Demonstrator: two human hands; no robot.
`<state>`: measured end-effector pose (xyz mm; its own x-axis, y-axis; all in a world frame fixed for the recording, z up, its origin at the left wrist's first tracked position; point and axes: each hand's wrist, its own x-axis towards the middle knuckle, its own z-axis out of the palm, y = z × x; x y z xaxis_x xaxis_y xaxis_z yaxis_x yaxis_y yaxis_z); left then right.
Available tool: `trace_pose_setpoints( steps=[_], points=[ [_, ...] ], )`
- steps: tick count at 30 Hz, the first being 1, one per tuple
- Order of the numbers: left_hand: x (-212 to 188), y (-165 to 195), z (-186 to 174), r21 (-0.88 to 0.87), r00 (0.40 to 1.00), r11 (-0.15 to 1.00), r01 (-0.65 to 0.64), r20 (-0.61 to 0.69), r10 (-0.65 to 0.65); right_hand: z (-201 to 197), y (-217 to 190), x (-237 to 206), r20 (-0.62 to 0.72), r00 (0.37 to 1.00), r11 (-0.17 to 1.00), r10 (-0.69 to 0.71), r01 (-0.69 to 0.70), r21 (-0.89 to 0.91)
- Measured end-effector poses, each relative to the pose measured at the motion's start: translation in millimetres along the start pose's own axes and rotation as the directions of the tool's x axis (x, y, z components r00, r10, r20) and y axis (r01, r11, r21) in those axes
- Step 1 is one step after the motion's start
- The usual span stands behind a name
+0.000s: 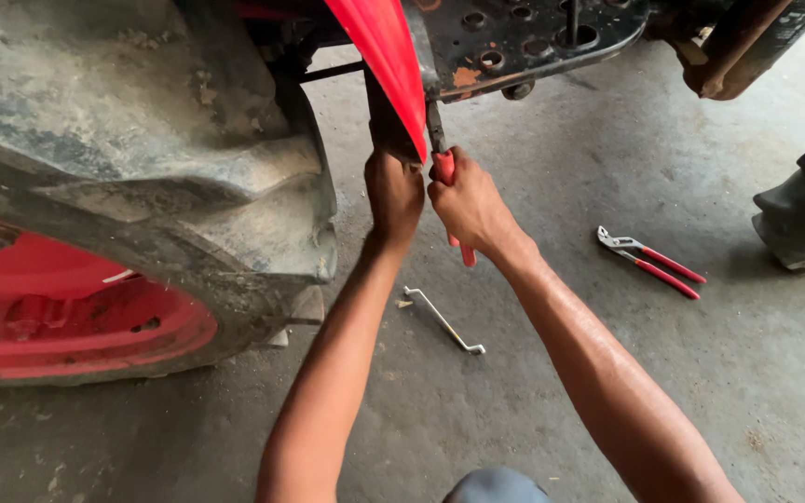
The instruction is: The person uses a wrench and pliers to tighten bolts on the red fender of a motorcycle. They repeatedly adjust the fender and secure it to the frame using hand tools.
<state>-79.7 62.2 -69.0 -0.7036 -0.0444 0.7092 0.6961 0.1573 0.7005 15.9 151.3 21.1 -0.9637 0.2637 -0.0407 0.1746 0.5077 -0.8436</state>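
Two hands are raised under the red fender [386, 56]: a red-handled tool [447, 186] is gripped by the right hand [466, 200], a dark part [386, 121] by the left hand [393, 191].

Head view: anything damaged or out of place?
Two tools lie loose on the concrete floor: a bent metal rod and red-handled pliers. The perforated plate shows a rust patch. Nothing spilled.

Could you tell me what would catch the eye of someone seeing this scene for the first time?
First, the two hands meeting at the centre: the right hand grips a red-handled tool pointing up under the red mudguard, with the left hand beside it. The big muddy tyre with its red rim fills the left side. On the concrete floor lie red-handled pliers to the right and a bent metal spanner between the forearms.
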Motion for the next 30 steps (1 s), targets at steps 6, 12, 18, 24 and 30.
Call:
trace_pose_setpoints(
  steps=[6, 12, 18, 24, 30],
  points=[
    [33, -19, -3, 0.388, 0.95, 0.868, -0.311, 0.158, 0.27, 2, 4, 4, -0.051, 0.99, 0.99, -0.134, 0.131, -0.055],
    [18, -3, -16, 0.254, 0.994, 0.965, -0.067, 0.096, 0.043, 3, 5, 4, -0.046, 0.996, 0.996, -0.078, 0.076, -0.037],
    [4, -2, -19, 0.363, 0.979, 0.917, -0.163, 0.176, 0.104, -1, -7, -1, -0.033, 0.998, 0.998, -0.057, 0.056, -0.036],
    [26, 21, -44, 0.247, 0.923, 0.967, 0.067, 0.352, -0.154, 4, 4, 4, -0.015, 1.0, 1.0, -0.017, 0.016, -0.004],
    [46, 50, -64, 0.027, 0.616, 0.787, 0.616, 0.606, -0.503, 7, 16, 15, -0.06, 0.984, 0.985, -0.165, 0.161, -0.058]
  ],
)
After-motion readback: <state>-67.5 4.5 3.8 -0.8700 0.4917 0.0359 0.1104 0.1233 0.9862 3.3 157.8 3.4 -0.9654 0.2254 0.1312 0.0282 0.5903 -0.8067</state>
